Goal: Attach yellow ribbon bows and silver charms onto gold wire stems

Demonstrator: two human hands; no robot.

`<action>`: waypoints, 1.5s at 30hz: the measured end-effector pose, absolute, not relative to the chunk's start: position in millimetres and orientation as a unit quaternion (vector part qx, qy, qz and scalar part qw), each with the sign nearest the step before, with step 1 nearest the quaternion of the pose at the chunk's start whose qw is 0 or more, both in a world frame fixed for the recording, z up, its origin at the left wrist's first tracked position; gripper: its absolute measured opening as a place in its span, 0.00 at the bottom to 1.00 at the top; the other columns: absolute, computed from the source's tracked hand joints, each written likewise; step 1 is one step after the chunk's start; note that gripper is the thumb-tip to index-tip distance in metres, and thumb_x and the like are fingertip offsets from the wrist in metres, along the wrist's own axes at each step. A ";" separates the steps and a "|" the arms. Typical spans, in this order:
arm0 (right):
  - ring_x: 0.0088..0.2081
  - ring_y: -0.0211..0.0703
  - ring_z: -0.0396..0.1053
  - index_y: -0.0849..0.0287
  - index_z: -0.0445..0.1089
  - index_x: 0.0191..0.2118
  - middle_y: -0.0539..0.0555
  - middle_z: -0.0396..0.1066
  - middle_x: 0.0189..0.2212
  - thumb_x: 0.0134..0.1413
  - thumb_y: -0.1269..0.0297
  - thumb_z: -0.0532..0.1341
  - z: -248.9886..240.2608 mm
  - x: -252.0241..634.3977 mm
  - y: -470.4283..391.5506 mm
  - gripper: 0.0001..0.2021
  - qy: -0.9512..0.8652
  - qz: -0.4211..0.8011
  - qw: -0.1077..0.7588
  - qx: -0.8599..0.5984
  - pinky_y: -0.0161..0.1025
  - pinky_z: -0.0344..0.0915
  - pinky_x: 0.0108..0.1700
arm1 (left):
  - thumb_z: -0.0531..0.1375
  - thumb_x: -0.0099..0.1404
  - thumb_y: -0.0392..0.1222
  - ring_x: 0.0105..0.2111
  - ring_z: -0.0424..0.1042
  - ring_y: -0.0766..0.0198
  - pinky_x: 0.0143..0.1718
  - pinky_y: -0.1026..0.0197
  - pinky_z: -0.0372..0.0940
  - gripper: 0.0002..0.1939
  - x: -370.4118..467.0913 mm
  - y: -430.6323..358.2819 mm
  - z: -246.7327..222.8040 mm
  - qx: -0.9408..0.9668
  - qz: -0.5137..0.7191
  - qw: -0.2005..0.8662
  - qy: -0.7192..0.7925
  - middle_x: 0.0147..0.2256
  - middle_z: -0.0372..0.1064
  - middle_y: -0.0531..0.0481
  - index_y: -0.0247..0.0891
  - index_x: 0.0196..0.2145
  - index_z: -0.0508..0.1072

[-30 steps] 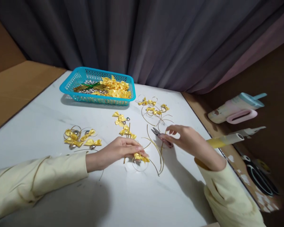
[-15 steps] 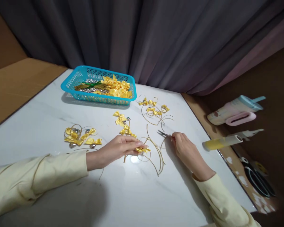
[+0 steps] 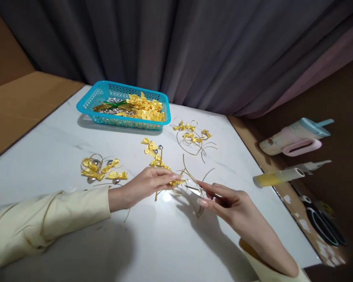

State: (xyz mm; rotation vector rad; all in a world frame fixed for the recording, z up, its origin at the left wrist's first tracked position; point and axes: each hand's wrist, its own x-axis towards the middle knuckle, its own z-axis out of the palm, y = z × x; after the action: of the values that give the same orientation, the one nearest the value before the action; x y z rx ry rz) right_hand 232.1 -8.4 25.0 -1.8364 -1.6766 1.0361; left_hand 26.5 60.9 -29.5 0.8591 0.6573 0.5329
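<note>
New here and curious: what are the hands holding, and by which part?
The right hand holds small scissors by the handles. The left hand pinches a yellow bow; exactly where is hidden.

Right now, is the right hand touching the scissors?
Touching. The head view shows the right hand holding the scissors, a dark handle between thumb and fingers.

Single view, worn on head. Looks from above near side of desk (image 3: 170, 244), forward and down, toward far edge and curtain (image 3: 153, 39) behind. Left hand (image 3: 149, 182) and right hand (image 3: 233, 201) close, around mid-frame; basket (image 3: 84, 105) at far edge farther off. Horizon tilted: far edge slopes down rightward. Both far corners in frame. Wide field, reaching cup (image 3: 292, 137) past right edge.
</note>
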 end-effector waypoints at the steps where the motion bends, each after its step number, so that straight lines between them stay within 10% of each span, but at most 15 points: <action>1: 0.21 0.35 0.54 0.59 0.74 0.44 0.50 0.64 0.22 0.45 0.55 0.63 21.6 228.0 -7.3 0.20 -0.613 0.359 0.229 -0.665 0.34 0.56 0.23 | 0.61 0.60 0.42 0.50 0.66 0.57 0.56 0.58 0.57 0.12 26.4 60.9 -29.5 0.404 0.250 0.824 0.308 0.47 0.71 0.43 0.33 0.40 0.76; 24: 0.25 0.42 0.66 0.64 0.75 0.43 0.57 0.76 0.28 0.48 0.55 0.59 26.4 226.5 6.0 0.20 -0.655 0.309 0.157 -0.671 0.36 0.64 0.27 | 0.60 0.61 0.46 0.55 0.59 0.58 0.57 0.58 0.51 0.13 22.0 62.5 -28.9 0.401 0.215 0.827 0.330 0.51 0.67 0.46 0.40 0.42 0.75; 45: 0.17 0.33 0.52 0.63 0.75 0.41 0.49 0.63 0.16 0.56 0.62 0.54 -2.0 192.7 -3.7 0.15 -0.710 0.229 0.225 -0.626 0.31 0.52 0.20 | 0.61 0.60 0.45 0.51 0.64 0.58 0.55 0.58 0.54 0.10 22.0 62.1 -28.4 0.382 0.231 0.832 0.329 0.46 0.71 0.47 0.38 0.37 0.77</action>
State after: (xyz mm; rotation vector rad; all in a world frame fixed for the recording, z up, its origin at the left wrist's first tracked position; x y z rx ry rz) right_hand 192.7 -3.7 -2.0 -1.7269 -1.9596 0.6326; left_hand 22.0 62.1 -28.4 0.8107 0.6979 0.4891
